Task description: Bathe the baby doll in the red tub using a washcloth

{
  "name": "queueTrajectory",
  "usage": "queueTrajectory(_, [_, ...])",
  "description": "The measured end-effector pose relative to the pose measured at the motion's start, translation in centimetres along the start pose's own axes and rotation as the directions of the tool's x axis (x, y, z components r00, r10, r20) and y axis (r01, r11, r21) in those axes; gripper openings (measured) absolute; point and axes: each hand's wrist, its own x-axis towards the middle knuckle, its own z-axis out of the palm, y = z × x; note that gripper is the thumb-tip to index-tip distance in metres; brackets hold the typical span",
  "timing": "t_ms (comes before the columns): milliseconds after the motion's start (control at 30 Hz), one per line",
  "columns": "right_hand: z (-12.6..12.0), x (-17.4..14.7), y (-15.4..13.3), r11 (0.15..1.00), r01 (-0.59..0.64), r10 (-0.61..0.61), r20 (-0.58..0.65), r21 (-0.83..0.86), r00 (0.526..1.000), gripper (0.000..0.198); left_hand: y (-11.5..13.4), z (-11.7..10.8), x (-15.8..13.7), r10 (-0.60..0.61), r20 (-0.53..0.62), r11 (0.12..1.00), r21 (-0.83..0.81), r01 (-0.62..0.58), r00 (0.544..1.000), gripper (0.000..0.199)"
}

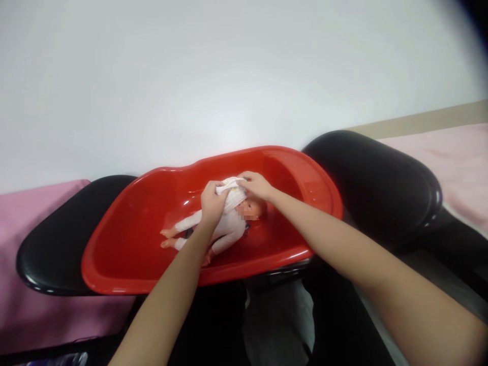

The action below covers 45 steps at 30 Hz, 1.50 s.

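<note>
A baby doll (227,223) with a white body lies on its back in a red baby bathtub (133,239), feet toward the left and head toward the right. Over its upper chest and beside its head is a small white baby garment (233,195) with faint stripes; its exact kind does not show. My left hand (213,201) pinches the left edge of this garment. On the other side, my right hand (257,184) grips its upper right edge with bent fingers, close above the doll's head. My left forearm hides part of the doll's legs.
The tub rests across black rounded surfaces (373,178), one showing at each end. Pink cloth (68,320) covers a surface at the left, and paler pink cloth (465,168) lies at the right. Behind the tub rises a plain white wall (213,76).
</note>
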Motion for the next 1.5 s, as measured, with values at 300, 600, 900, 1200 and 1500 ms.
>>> queueTrajectory(300, [-0.2, 0.3, 0.3, 0.99, 0.078, -0.091, -0.118, -0.116, 0.989, 0.01, 0.0, 0.1, 0.0, -0.028, -0.012, 0.999, -0.017, 0.028, 1.0, 0.019])
queueTrajectory(600, [0.2, -0.1, 0.3, 0.975, 0.185, -0.184, 0.023, -0.122, 0.983, 0.014, -0.2, 0.0, 0.2, -0.027, -0.057, 1.0, 0.005, 0.027, 0.998, 0.01])
queueTrajectory(900, [0.0, -0.4, 0.4, 0.941, 0.247, -0.238, 0.064, -0.234, 0.969, 0.011, 0.0, 0.1, 0.0, -0.003, -0.048, 0.998, 0.06, 0.006, 0.999, 0.01])
queueTrajectory(1200, [0.2, -0.7, 0.1, 0.939, 0.204, -0.167, 0.151, -0.279, 0.974, 0.013, 0.3, 0.0, 0.0, 0.033, -0.059, 0.998, 0.047, -0.03, 0.998, 0.009])
queueTrajectory(1500, [-0.1, -0.8, -0.7, 0.995, -0.021, 0.041, 0.21, -0.097, 0.977, 0.023, 0.6, -0.1, -0.2, -0.025, -0.035, 0.993, -0.119, 0.021, 0.999, 0.018])
